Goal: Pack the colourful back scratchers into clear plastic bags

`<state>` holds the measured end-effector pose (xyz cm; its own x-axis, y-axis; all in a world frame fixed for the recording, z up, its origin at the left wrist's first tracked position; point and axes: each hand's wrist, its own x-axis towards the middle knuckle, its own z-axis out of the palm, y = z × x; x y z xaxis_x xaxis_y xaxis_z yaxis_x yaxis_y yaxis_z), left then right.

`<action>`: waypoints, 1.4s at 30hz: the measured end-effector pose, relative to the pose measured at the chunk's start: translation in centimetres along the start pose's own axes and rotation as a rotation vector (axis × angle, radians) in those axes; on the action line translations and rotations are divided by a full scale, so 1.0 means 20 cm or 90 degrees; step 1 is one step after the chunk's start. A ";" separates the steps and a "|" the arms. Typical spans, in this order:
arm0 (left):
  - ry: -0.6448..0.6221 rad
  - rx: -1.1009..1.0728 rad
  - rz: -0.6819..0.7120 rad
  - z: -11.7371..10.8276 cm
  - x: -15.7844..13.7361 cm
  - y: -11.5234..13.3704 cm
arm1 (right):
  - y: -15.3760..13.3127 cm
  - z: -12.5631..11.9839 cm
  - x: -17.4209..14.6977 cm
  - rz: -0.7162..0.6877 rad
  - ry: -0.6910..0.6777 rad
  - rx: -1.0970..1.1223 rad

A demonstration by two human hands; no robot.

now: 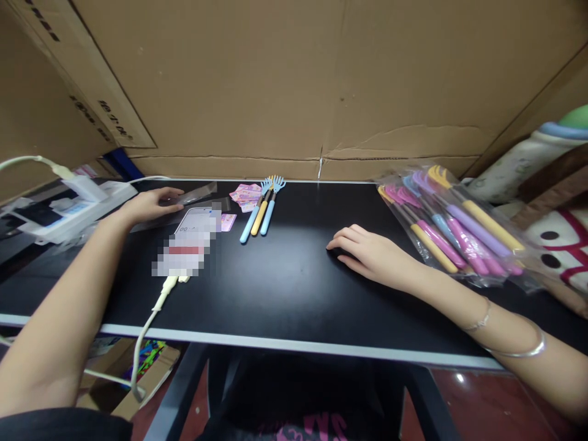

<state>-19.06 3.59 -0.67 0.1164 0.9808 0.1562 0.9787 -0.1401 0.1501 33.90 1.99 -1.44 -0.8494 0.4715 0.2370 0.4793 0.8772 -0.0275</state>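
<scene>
My left hand [154,205] reaches over the left side of the black table, its thumb and fingers apart, right beside a clear plastic sleeve [199,194]. Whether the fingertips touch the sleeve is hard to make out. My right hand [365,252] rests on the tabletop with fingers loosely bent and nothing visible in it. Between the hands lie two blue back scratchers [250,225] and a yellow back scratcher [260,218], claw ends pointing away from me. Small pink printed cards [247,196] sit beside their heads. At the right, a clear bag [459,229] contains several colourful back scratchers.
A phone [193,236], partly blurred, lies left of centre with a white charging cable [158,303] hanging over the table edge. A white power strip [82,208] stands far left. Cardboard [294,86] walls the back. Plush items [563,242] crowd the right side.
</scene>
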 end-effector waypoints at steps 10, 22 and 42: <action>0.040 0.002 -0.029 -0.13 0.04 0.25 | 0.00 0.00 0.00 0.005 0.000 0.028; 0.105 0.067 0.362 -0.09 0.11 1.13 | 0.11 -0.04 0.02 0.252 0.109 0.507; 0.056 0.106 0.471 0.09 0.11 1.37 | 0.01 -0.06 0.04 0.478 0.229 0.818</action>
<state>8.33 2.08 2.06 0.7449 0.6235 0.2374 0.6639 -0.7278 -0.1717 33.52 2.39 -0.09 -0.3177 0.9482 -0.0055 0.0897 0.0243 -0.9957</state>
